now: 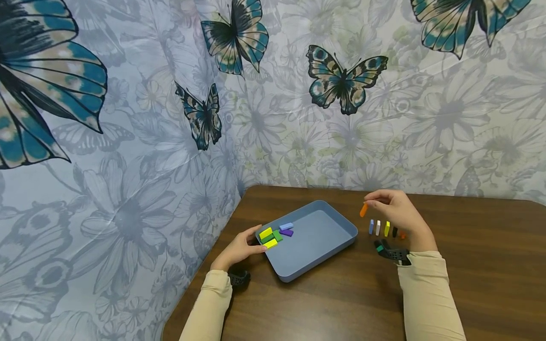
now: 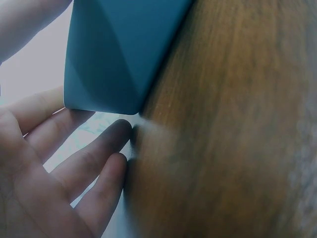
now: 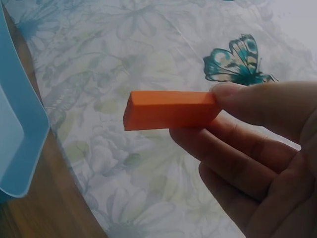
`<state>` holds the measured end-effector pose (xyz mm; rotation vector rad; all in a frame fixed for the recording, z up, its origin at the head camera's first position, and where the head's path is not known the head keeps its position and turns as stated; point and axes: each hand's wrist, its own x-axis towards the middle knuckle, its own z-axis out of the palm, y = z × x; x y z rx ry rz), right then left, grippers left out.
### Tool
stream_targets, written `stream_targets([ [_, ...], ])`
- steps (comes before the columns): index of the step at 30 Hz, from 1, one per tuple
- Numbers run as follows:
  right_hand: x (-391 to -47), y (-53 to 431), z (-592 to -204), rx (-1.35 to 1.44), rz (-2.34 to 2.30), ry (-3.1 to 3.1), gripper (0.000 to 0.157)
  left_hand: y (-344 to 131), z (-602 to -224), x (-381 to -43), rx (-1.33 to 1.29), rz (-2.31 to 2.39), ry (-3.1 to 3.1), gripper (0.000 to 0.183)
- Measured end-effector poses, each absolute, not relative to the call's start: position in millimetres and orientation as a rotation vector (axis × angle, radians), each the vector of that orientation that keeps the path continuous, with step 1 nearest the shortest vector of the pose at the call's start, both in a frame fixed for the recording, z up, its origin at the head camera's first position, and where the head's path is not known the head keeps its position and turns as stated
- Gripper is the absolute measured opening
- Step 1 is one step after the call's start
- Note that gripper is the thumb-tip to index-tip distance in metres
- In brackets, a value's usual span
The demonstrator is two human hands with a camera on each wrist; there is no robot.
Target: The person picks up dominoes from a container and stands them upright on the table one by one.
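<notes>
At centre right, the right hand (image 1: 396, 208) pinches an orange block (image 3: 168, 111) by one end, so slackening could drop it

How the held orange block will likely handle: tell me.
The orange block is probably stiff, since it juts straight from the fingers without sagging. Its flat faces suggest sliding rather than rolling. Small beside the right hand, it is likely light.

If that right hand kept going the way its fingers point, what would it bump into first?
The right hand would probably meet the blue tray on its left, unless it passes above; the height is unclear.
</notes>
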<state>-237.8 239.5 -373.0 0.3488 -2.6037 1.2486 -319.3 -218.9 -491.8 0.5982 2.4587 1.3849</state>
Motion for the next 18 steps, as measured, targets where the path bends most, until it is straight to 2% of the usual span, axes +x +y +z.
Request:
stream_targets([
  [9, -225.9, 262.0, -374.6, 0.223, 1.347, -2.502, 0.032, -217.7, -491.7, -319.0, 0.606, 1.382, 2.46, 0.085],
  [18, -219.4, 282.3, -378.6, 0.074, 1.236, -2.483, 0.034, -216.3, -489.8, -317.7, 0.602, 1.385, 2.462, 0.086],
])
